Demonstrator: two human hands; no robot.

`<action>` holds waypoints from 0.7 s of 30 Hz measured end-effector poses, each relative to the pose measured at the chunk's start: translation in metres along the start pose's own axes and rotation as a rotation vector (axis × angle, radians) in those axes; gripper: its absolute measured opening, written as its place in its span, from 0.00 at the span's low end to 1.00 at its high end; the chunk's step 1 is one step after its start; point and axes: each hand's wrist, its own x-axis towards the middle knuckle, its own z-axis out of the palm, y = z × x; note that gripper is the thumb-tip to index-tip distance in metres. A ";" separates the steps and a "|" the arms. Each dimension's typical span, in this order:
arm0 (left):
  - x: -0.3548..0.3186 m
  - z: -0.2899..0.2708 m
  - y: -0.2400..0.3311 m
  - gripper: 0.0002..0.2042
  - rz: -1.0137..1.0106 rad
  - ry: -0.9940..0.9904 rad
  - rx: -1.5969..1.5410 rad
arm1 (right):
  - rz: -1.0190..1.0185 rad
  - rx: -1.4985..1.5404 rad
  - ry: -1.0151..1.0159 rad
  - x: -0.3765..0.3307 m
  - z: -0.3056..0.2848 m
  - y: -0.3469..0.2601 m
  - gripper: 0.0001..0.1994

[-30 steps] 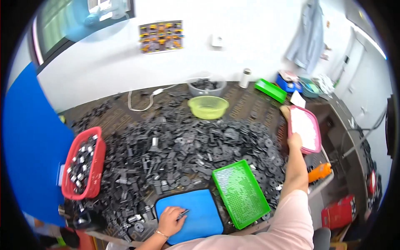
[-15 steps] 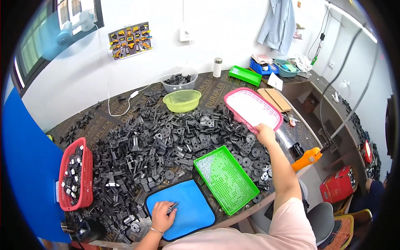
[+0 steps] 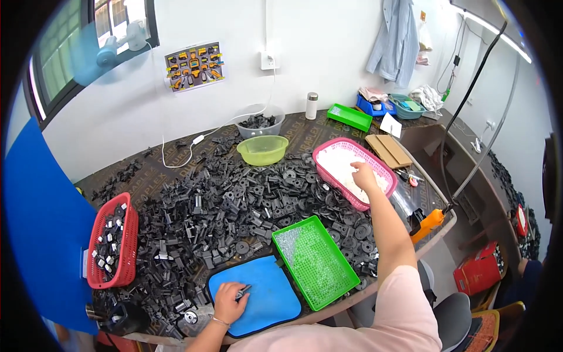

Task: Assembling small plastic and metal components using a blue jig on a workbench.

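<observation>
The right hand [image 3: 365, 176] was over the pink basket [image 3: 339, 189], its fingers just above or at the white contents [image 3: 336, 157] — one finger reached out, the others curled; whether that grip had hold of anything, I could not tell. The basket's long axis ran from far left to near right on the bench. The left hand [image 3: 229, 304], well apart on the blue mat [image 3: 270, 293], pinched a small dark part [image 3: 244, 290].

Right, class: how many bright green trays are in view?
2: the near tray, right of the blue mat, and the far tray, right of the white bottle. No others show.
</observation>
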 end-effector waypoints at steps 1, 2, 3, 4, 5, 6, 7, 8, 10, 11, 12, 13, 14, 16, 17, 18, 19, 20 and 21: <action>0.000 0.000 0.000 0.12 0.000 -0.010 -0.001 | 0.052 0.002 0.019 0.008 0.014 0.007 0.18; 0.000 0.001 0.001 0.12 0.001 -0.019 -0.003 | 0.037 0.007 0.019 0.013 0.024 0.014 0.18; 0.000 0.001 0.002 0.12 -0.003 -0.005 0.003 | 0.067 -0.028 -0.030 0.017 0.029 0.022 0.17; 0.002 0.003 0.003 0.12 0.011 -0.007 -0.023 | 0.099 -0.066 -0.078 0.020 0.032 0.030 0.16; 0.002 0.002 0.002 0.12 0.019 -0.013 -0.042 | 0.120 -0.054 -0.107 0.020 0.037 0.032 0.15; 0.000 0.000 0.002 0.12 0.003 -0.002 -0.028 | 0.103 -0.041 -0.119 0.019 0.040 0.022 0.15; 0.000 -0.001 0.001 0.12 -0.007 -0.001 -0.035 | 0.088 -0.058 -0.091 0.017 0.040 0.015 0.15; -0.001 -0.002 0.001 0.12 -0.012 -0.008 -0.051 | 0.082 -0.082 -0.061 0.011 0.036 0.009 0.14; 0.004 -0.003 0.000 0.12 -0.015 -0.013 -0.051 | 0.050 -0.088 -0.002 0.017 0.034 0.005 0.14; 0.007 -0.003 0.001 0.11 -0.002 -0.025 -0.062 | 0.073 -0.045 0.110 0.021 0.027 0.006 0.13; 0.007 -0.002 0.001 0.11 -0.015 -0.031 -0.063 | 0.090 0.004 0.214 0.022 0.023 -0.001 0.12; 0.007 -0.002 0.000 0.11 -0.038 -0.018 -0.081 | 0.091 0.003 0.202 0.020 0.019 -0.009 0.12; 0.006 -0.003 -0.001 0.11 -0.066 0.000 -0.097 | 0.100 0.142 0.215 0.013 0.012 -0.036 0.13; 0.004 -0.003 -0.004 0.10 -0.067 0.007 -0.100 | 0.134 0.457 0.131 -0.003 0.014 -0.068 0.17; 0.001 -0.004 -0.004 0.10 -0.186 0.056 -0.225 | 0.073 0.519 0.034 -0.019 0.017 -0.088 0.15; -0.006 -0.007 -0.005 0.10 -0.316 0.116 -0.344 | 0.097 0.692 -0.210 -0.048 0.012 -0.129 0.15; -0.002 -0.004 -0.008 0.09 -0.449 0.097 -0.382 | 0.028 0.684 -0.336 -0.074 0.019 -0.139 0.14; -0.009 -0.004 -0.017 0.10 -0.531 0.149 -0.652 | -0.001 0.697 -0.499 -0.103 0.013 -0.171 0.15; -0.012 -0.007 -0.014 0.10 -0.559 0.211 -0.726 | -0.408 0.519 -0.461 -0.131 0.019 -0.188 0.17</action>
